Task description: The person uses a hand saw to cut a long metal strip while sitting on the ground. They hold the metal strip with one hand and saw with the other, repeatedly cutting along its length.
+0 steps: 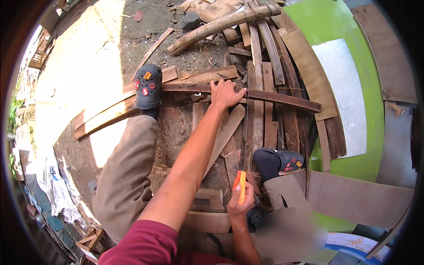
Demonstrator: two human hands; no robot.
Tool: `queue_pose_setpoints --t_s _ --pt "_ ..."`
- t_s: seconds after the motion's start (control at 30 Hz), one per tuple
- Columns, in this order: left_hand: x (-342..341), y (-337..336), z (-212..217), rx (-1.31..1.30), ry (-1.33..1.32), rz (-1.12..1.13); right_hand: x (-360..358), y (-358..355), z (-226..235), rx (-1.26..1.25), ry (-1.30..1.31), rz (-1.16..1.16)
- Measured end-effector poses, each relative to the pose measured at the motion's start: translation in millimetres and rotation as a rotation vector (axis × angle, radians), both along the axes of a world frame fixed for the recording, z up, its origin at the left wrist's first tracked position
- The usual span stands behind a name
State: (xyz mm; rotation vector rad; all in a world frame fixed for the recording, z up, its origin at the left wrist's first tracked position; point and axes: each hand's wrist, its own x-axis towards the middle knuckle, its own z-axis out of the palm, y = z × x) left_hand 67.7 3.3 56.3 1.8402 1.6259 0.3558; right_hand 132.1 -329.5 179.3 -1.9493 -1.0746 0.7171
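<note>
My left hand [226, 93] is closed over a long dark wooden plank [282, 99] that lies crosswise over other boards. Its thumb points right, close to the blade line. My right hand [241, 201] grips the orange and yellow handle of a handsaw [242, 181]. The thin blade, seen nearly edge-on, runs away from me and meets the plank just right of my left thumb. Whether its teeth have cut in cannot be made out. A foot in a dark clog [148, 88] presses on the plank's left end.
Lengthwise boards [268, 106] lie under the plank. Beyond them is a rounded pole [221, 28]. A second clog [289, 160] rests near the right hand. On the right are a green panel [369, 110] with a white sheet [342, 88] and a plywood piece [353, 194].
</note>
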Motion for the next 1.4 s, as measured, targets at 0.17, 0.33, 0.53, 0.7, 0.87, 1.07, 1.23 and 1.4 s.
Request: queue_pose_setpoints --t_s 0.17,0.33,0.53,0.7,0.87,1.07,1.23,1.4 --pt "3.8 3.3 -5.3 -0.007 0.020 0.007 2.5 60.3 -23.9 0.119 -0.091 0.010" --pt "2.1 4.0 -7.6 -0.013 0.018 0.026 4.0 144.2 -18.0 0.176 -0.114 0.058" --pt "-1.8 0.2 -1.4 -0.055 0.018 0.012 0.2 41.5 -17.4 0.084 -0.070 0.037" --pt "-2.2 -2.2 -9.8 0.026 -0.057 0.005 8.1 48.2 -20.6 0.107 -0.061 0.020" --pt "-3.5 4.8 -10.7 -0.035 -0.052 -0.044 4.9 155.2 -25.7 0.199 -0.149 0.047" --pt "-10.4 7.3 -10.4 -0.080 -0.041 -0.042 8.3 24.9 -13.9 0.044 -0.031 0.029" --pt "-6.6 -0.4 -19.0 0.007 -0.111 0.018 16.7 38.3 -18.5 0.095 0.019 -0.014" --pt "1.2 2.7 -10.2 0.004 -0.050 -0.030 5.0 182.8 -26.8 0.230 -0.140 0.023"
